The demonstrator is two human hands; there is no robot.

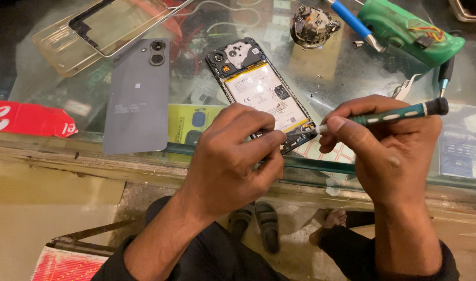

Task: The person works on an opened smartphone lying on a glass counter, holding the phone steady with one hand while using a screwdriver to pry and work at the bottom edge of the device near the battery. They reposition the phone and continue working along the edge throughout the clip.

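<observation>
From the head camera I watched my left hand [232,156] pinching down on the lower end of the opened phone [261,93], which lay back-up on the glass counter [50,93] with its white battery showing just beyond my knuckles. My right hand [386,148] was closed tight around the green screwdriver [399,114], its tip touching the phone's bottom edge between both hands. The grey back cover [136,99] lay just left of my left hand, a green tool [409,31] well beyond my right.

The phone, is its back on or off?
Off. The phone lies open, battery and camera parts showing, and its grey back cover lies apart beside it on the glass counter.
</observation>
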